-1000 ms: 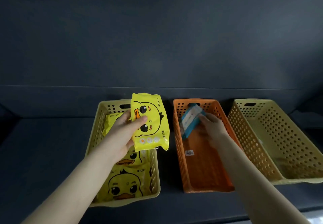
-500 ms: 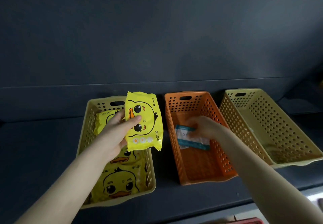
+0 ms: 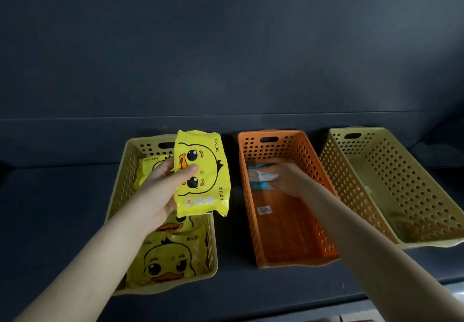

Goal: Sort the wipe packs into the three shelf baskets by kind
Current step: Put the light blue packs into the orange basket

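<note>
Blue-and-white pack [image 3: 258,180], held aloft a second ago, now lies at the far end of the orange basket [image 3: 283,234] under the right hand [image 3: 286,178], grip or release indeterminable, so one kind looks placed; left hand [image 3: 160,191] grasps the yellow duck pack [image 3: 203,178] left of that basket, unplaced.

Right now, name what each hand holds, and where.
Left hand grips the duck pack by its left edge, thumb on front. Right hand covers the right end of the blue pack; grip unclear.
</note>
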